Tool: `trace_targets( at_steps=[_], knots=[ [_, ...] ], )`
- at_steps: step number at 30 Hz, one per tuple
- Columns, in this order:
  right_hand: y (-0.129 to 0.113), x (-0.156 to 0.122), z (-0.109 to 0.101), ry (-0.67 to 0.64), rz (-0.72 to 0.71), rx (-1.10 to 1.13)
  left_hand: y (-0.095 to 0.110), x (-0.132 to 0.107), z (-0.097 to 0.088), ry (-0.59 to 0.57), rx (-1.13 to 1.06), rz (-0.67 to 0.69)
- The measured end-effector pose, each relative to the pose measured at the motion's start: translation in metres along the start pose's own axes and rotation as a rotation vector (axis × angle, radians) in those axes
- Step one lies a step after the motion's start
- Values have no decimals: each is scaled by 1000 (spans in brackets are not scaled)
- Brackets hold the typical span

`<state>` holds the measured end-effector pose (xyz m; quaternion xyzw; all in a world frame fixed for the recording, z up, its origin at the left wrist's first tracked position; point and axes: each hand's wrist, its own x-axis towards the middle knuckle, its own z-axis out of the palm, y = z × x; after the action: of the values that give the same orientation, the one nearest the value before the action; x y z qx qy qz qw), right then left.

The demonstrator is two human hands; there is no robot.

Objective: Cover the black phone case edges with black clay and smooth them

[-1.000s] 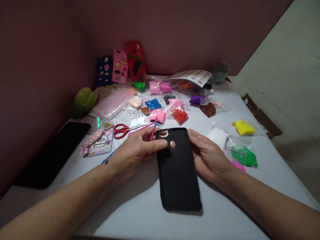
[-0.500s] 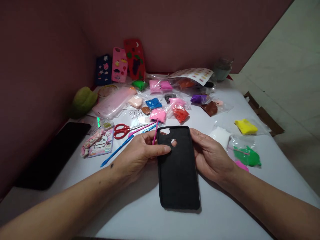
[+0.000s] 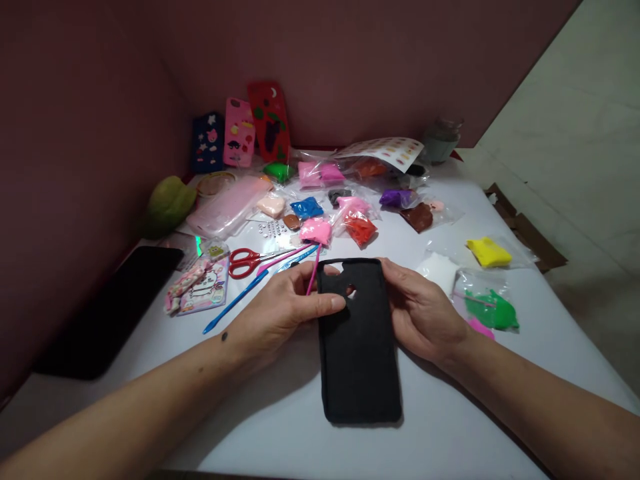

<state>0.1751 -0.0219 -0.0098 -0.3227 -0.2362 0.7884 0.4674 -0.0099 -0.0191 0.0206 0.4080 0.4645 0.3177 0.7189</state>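
A black phone case (image 3: 359,353) is held upright over the white table, with cut-outs near its top. My left hand (image 3: 287,300) grips its upper left edge, thumb lying across the face beside the round hole. A thin pink stick (image 3: 314,270) also stands between the fingers of that hand. Along the upper right edge, my right hand (image 3: 420,310) is closed on the case, most of its fingers hidden behind. Just left of my left hand lie a blue tool (image 3: 235,302) and red-handled scissors (image 3: 244,263).
Bags of coloured clay, among them pink (image 3: 316,231), red (image 3: 361,230), yellow (image 3: 489,252) and green (image 3: 493,310), lie across the table. Decorated cases (image 3: 239,133) lean on the wall. A dark phone-like slab (image 3: 113,310), green fruit (image 3: 171,205) and glass jar (image 3: 443,140) stand around.
The case has shifted slightly down and right, and its top has tilted a little. Both hands keep their hold on it.
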Motion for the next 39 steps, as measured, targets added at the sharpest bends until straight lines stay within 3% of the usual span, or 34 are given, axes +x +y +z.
trace_targets(
  at_steps=[5, 7, 14, 22, 28, 35, 39],
  knots=[
    [1, -2, 2, 42, -1, -18, 8, 0, -6, 203, 206, 185],
    [2, -3, 2, 46, 16, -41, 12, 1, -7, 231, 288, 211],
    [2, -6, 0, -12, 53, -53, 16, 2, -4, 180, 527, 250],
    [0, -4, 1, -25, 40, -61, 6, 3, -4, 219, 623, 504],
    [2, -5, -1, -60, 57, -57, 7, -1, -4, 187, 666, 545],
    [5, -6, -1, -109, 51, -55, 2, -7, 4, 210, 967, 804],
    [5, -7, -2, -113, 26, -71, -4, -3, 3, 222, 1149, 1038]
  ],
)
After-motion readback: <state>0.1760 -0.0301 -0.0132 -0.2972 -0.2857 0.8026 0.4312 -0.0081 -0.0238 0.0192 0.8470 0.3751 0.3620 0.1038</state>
